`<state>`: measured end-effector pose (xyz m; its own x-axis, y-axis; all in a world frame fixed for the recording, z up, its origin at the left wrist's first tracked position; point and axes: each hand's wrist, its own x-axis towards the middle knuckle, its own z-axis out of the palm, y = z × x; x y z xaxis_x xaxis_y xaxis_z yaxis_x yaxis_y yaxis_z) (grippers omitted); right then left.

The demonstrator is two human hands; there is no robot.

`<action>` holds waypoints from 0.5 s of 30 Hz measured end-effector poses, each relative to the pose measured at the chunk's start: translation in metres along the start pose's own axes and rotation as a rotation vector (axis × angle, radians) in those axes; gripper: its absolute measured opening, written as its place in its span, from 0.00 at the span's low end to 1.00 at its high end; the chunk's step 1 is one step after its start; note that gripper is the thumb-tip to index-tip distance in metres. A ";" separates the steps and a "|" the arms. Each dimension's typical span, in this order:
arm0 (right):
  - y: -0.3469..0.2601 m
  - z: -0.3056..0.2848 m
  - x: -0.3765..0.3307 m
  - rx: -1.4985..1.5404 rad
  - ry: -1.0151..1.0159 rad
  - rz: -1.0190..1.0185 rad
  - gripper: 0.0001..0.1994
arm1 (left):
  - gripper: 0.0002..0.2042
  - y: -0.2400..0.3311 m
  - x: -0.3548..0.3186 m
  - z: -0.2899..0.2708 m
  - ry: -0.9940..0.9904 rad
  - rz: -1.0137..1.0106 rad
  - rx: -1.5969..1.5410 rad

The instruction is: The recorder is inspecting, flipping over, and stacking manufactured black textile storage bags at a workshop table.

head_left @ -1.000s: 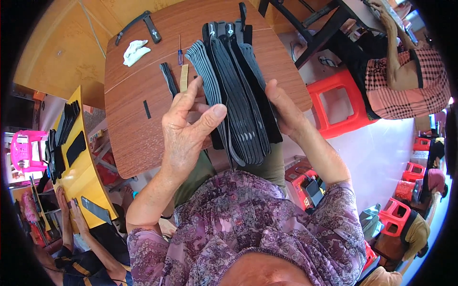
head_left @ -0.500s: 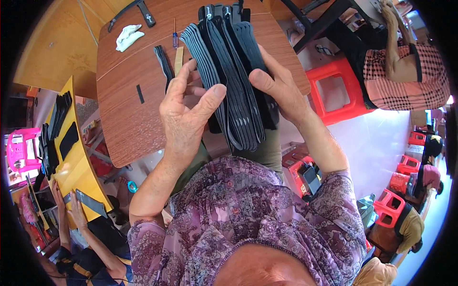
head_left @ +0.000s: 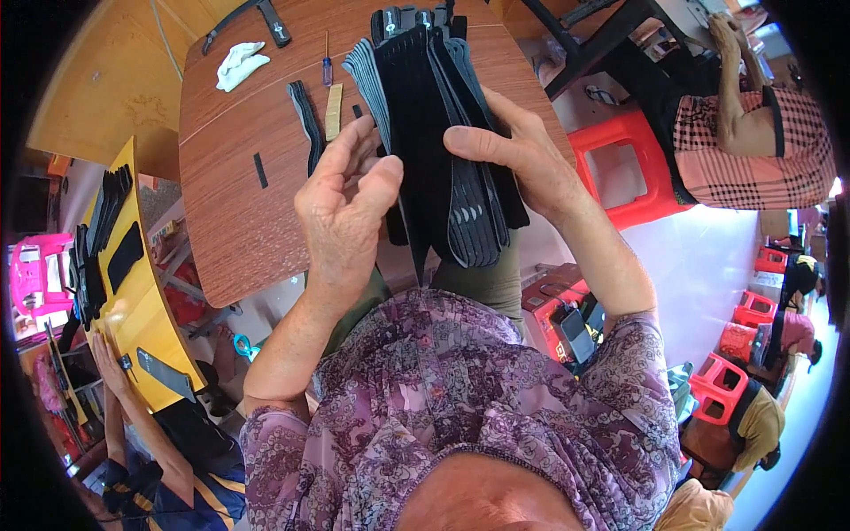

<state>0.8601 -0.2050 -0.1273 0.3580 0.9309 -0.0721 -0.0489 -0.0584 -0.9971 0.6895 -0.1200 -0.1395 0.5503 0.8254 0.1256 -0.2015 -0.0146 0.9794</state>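
A thick stack of black and grey fabric straps [head_left: 416,133] stands over the near edge of the table, its lower ends hanging toward my lap. Along its left side the layers fan out, and a broad black face is turned up in the middle. My right hand [head_left: 522,159] grips the right side, thumb laid across the front and fingers hidden behind. At the left edge, my left hand [head_left: 341,195] is curled with its thumb against the layers; its fingertips are partly hidden by the stack. One strap's narrow end hangs below my left thumb.
On the brown table [head_left: 230,195] lie a loose strap [head_left: 305,119], a tan strip [head_left: 334,111], a screwdriver [head_left: 327,71], a white cloth [head_left: 239,66] and a small black strip [head_left: 260,170]. A red stool [head_left: 655,177] and a seated person are at right; another person works at a yellow board [head_left: 146,292].
The folded straps in the middle have parted, turning a broad black face into view. My left thumb has drawn slightly left, and my right thumb has shifted left over the stack.
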 end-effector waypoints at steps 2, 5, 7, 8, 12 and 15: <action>0.001 -0.001 0.000 0.026 0.009 0.001 0.29 | 0.23 0.003 -0.001 -0.005 -0.018 -0.019 0.018; 0.003 -0.001 0.001 0.038 0.015 -0.022 0.29 | 0.19 -0.004 0.000 -0.008 0.016 -0.038 -0.006; 0.002 -0.001 0.000 0.035 -0.001 -0.019 0.29 | 0.18 -0.009 -0.001 -0.011 0.069 -0.037 -0.043; 0.002 -0.001 0.000 0.041 0.003 -0.021 0.29 | 0.17 -0.010 -0.001 -0.014 0.051 -0.036 -0.025; 0.002 0.001 -0.001 0.070 0.002 -0.020 0.30 | 0.18 -0.002 -0.002 -0.009 0.037 -0.045 -0.028; 0.003 0.004 0.000 0.072 0.007 -0.059 0.29 | 0.21 0.002 -0.002 -0.004 0.007 -0.127 -0.146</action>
<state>0.8564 -0.2041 -0.1305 0.3692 0.9293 -0.0138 -0.0941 0.0226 -0.9953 0.6852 -0.1194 -0.1383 0.5735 0.8192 0.0012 -0.2467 0.1713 0.9538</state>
